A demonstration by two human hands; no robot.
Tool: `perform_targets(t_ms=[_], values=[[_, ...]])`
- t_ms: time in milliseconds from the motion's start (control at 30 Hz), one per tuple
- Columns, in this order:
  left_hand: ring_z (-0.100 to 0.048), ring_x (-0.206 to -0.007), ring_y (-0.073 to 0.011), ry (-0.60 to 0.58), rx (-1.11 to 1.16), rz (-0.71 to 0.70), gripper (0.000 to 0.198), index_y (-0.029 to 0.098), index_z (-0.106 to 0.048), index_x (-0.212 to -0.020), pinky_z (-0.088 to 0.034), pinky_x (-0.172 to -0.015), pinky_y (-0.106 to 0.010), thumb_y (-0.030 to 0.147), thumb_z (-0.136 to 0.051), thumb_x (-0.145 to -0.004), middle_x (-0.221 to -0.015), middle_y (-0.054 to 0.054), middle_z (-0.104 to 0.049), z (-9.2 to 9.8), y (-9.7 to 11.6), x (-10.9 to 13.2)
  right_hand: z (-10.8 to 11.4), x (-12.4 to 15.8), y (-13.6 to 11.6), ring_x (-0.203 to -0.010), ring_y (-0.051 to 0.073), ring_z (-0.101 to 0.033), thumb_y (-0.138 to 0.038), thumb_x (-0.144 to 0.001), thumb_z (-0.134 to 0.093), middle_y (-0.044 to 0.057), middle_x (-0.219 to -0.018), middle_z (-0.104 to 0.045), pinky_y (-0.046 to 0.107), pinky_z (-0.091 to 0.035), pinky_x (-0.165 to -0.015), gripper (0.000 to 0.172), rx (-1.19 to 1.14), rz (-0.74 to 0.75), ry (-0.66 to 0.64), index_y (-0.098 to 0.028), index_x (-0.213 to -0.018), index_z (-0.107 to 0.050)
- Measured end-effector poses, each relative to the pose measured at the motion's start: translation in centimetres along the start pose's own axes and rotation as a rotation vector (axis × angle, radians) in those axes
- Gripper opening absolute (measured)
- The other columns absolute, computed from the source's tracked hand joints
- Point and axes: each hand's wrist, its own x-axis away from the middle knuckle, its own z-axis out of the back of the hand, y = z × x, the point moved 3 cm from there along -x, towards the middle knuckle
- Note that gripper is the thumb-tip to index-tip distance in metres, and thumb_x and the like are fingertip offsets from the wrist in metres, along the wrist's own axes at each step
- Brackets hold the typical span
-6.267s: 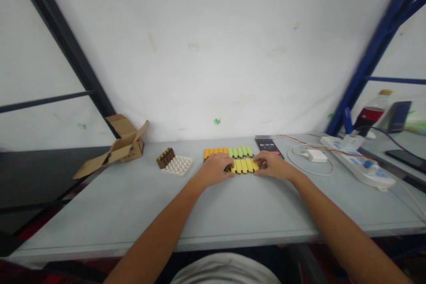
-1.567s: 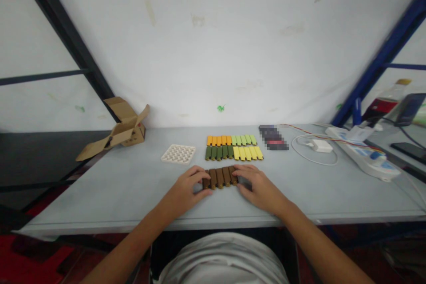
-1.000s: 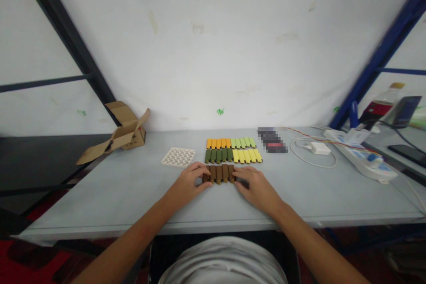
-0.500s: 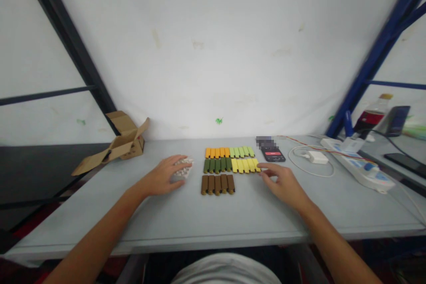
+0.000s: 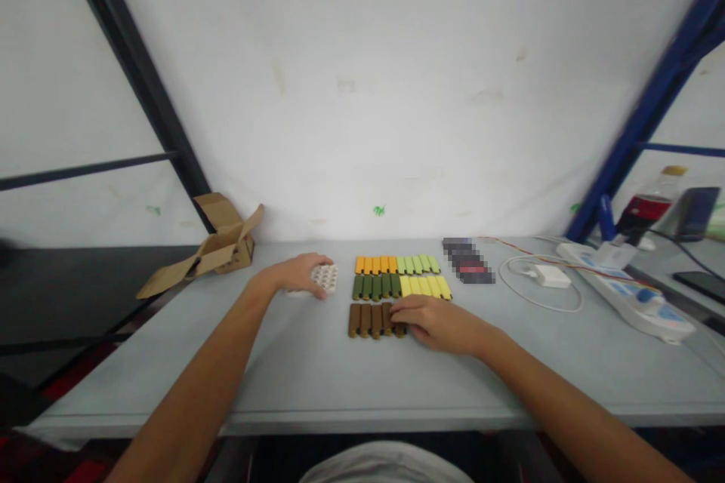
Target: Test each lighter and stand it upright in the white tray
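Stretching over the wide grey flat-topped table (image 5: 317, 385), the two bare forearms slant in from the near left and near right. The left hand (image 5: 298, 273) lies palm down, half open, its thumb apart from the fingers, straddling a white square tray (image 5: 328, 278) with a grid of round cells; whether it grips it cannot be told. The right hand (image 5: 439, 322) is also palm down, fingers together and bent leftward, their tips at the right end of a row of brown cylinders (image 5: 365, 319); its grip there is hidden.

This brown row lies flat in the table's middle, nearest the person. Each cylinder's long axis runs near to far, brassy end toward the near side. Just beyond lie dark green cylinders (image 5: 376, 287) at left and yellow cylinders (image 5: 424, 286) at right, then orange cylinders (image 5: 376, 265) and pale green cylinders (image 5: 418, 264) farther off, with similar long axes.
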Motion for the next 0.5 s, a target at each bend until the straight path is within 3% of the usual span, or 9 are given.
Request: perform_targets(t_ms=[233, 400, 500], values=[[-0.048, -0.134, -0.0325, 0.185, 0.289, 0.096, 0.091, 0.015, -0.051, -0.139, -0.034, -0.114, -0.041, 0.071, -0.066, -0.068, -0.147, -0.015, -0.051, -1.1, -2.7, 1.8, 0.6, 1.6, -0.8, -0.112, 0.021, -0.061, -0.009, -0.093, -0.047, 0.011, -0.119, -0.066, 0.036, -0.05, -0.099, 0.033, 0.111, 0.032, -0.029, -0.018, -0.114, -0.07], [-0.058, -0.123, -0.0322, 0.337, 0.42, 0.109, 0.091, 0.012, -0.062, -0.127, -0.042, -0.107, -0.038, 0.08, -0.062, -0.066, -0.134, -0.016, -0.063, -1.3, -3.7, 2.3, 0.5, 2.3, -0.9, -0.103, 0.023, -0.059, -0.02, -0.097, -0.049, 0.01, -0.109, -0.065, 0.04, -0.049, -0.094, 0.023, 0.168, -0.008, -0.084, -0.021, -0.109, -0.069], [-0.062, -0.113, -0.0303, 0.479, 0.487, 0.134, 0.086, 0.01, -0.067, -0.115, -0.045, -0.103, -0.039, 0.082, -0.053, -0.072, -0.121, -0.015, -0.07, -1.4, -4.6, 1.9, -0.4, 2.7, -0.1, -0.099, 0.024, -0.058, -0.025, -0.099, -0.046, 0.011, -0.105, -0.065, 0.043, -0.047, -0.092, 0.022, 0.144, -0.076, -0.04, -0.018, -0.108, -0.065]])
